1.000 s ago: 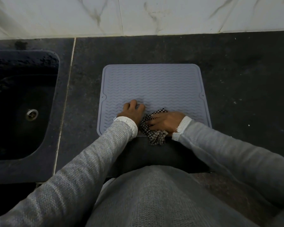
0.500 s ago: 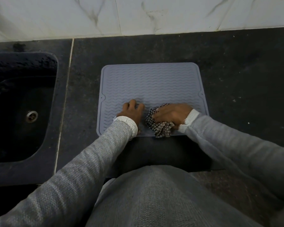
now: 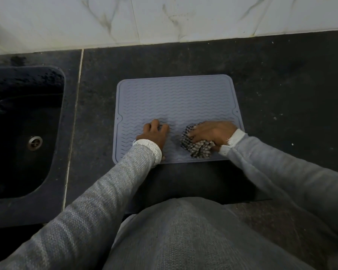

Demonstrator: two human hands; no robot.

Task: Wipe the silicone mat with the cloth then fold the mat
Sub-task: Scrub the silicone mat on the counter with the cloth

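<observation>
- Right hand (image 3: 213, 133) is out near the mat's right edge now, fingers curled over the bunched checked cloth (image 3: 196, 148) and pressing it down on the near right part of the silicone mat (image 3: 176, 100).
- A second ago that cloth sat close to the middle of the near edge, almost touching the other hand; half a second ago it was partway across. So the stroke runs rightward along the near strip.
- Left hand (image 3: 154, 133) hasn't budged: fingers spread and lightly bent on the near left of the mat, gripping nothing, pinning it to the dark table (image 3: 281, 94).
- The mat itself lies flat and unfolded, same spot as before, square to the wall tiles (image 3: 164, 20), well right of the sink (image 3: 25, 133).
- What it means: wiping is under way, and this pass covers only the near band. Whether the far ribbed area has been wiped, I can't tell from here.
- Folding not started. My read is the cloth needs more passes, then gets set aside so both hands can lift an edge.
</observation>
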